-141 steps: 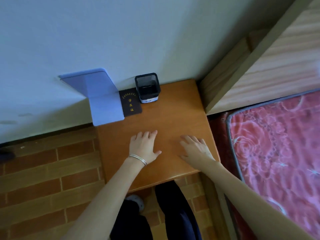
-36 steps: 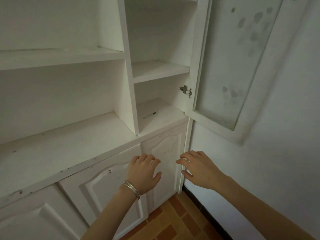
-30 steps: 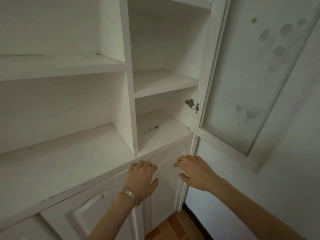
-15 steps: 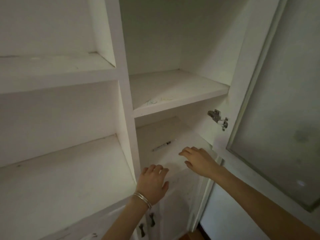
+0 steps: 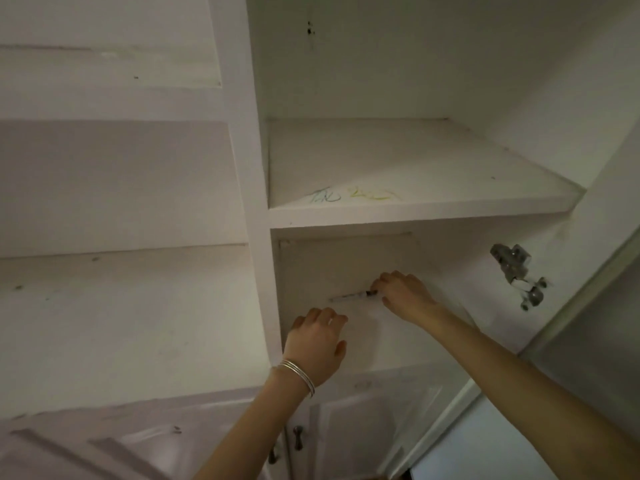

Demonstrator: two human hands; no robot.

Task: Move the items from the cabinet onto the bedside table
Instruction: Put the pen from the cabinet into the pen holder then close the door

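Observation:
A thin pen (image 5: 351, 297) with a dark end lies on the lower shelf (image 5: 408, 348) of the white cabinet's right compartment. My right hand (image 5: 403, 294) reaches into that compartment, and its fingertips pinch the pen's dark right end. The pen still rests on the shelf. My left hand (image 5: 317, 341), a silver bracelet on its wrist, hovers over the shelf's front edge with fingers loosely curled and nothing in it. The bedside table is out of view.
The shelf above (image 5: 415, 174) bears only blue and yellow scribbles. A wide open shelf (image 5: 121, 323) lies to the left of the divider (image 5: 258, 202). The glass door (image 5: 588, 323) stands open at right on a metal hinge (image 5: 516, 271). Lower doors with handles (image 5: 298, 441) are shut.
I turned from the bedside table to the cabinet and moved close. In the last half second my right hand reached forward onto the pen's end; my left hand rose to the shelf edge.

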